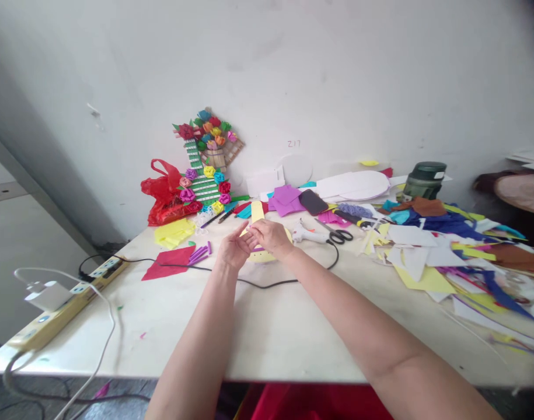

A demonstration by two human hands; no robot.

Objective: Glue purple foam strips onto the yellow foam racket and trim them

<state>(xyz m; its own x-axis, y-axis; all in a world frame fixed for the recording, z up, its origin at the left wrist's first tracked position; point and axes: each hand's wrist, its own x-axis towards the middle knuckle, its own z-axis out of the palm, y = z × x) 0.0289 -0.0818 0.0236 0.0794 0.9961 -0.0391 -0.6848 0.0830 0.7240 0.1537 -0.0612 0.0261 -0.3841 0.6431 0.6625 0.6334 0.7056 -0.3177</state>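
Note:
My left hand (235,249) is turned palm up, its fingers loosely extended towards the other hand. Against those fingertips my right hand (272,238) is closed in a pinch, and whatever it grips is too small or hidden to make out. Both hands are above a yellow cut-out (257,211) with a narrow upright strip and a rounded lower part, mostly covered by the hands. A purple strip crosses its lower part. To the right lie a white glue gun (310,233) and black-handled scissors (339,235).
A power strip (60,318) with a white charger runs along the left edge. The black cord (267,286) curves across the table in front. Purple sticks (199,254) and red paper (168,263) lie left. Paper scraps (424,256) heap up right. Paper-flower decorations (205,186) lean on the wall.

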